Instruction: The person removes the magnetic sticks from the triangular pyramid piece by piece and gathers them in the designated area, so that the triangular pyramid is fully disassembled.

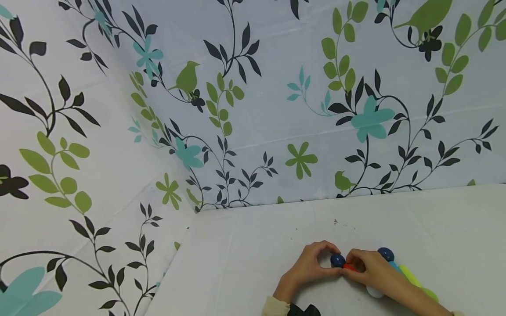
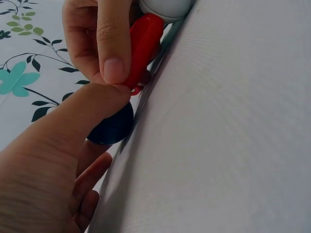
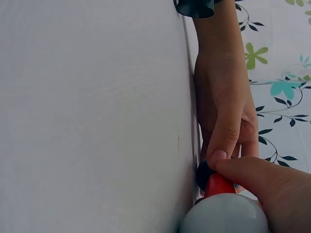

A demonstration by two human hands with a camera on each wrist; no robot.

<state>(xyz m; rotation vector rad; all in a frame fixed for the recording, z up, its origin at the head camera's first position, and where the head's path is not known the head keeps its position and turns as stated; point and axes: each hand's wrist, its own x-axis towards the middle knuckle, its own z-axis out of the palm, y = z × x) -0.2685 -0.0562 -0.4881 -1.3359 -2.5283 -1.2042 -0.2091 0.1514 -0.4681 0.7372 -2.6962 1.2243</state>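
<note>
My left hand (image 1: pixel 306 267) pinches a dark blue ball (image 1: pixel 337 260) between thumb and fingers, low over the white table. With thumb and fingertips, my right hand (image 1: pixel 373 268) grips a short red rod (image 1: pixel 350 267). One end of the rod meets the blue ball, and both thumbs come together at that joint. The left wrist view shows the red rod (image 2: pixel 145 43) reaching to a pale grey ball (image 2: pixel 167 7) at its other end. That grey ball (image 3: pixel 224 214) is large in the right wrist view, touching the rod. The joint itself is partly covered by fingers.
Beside my right forearm lie a second dark blue ball (image 1: pixel 385 253), a light blue rod (image 1: pixel 395 266), a yellow-green rod (image 1: pixel 410 276) and a green piece (image 1: pixel 431 294), partly hidden. A leaf-patterned cloth (image 1: pixel 253 105) rises behind the white table (image 1: pixel 237 254).
</note>
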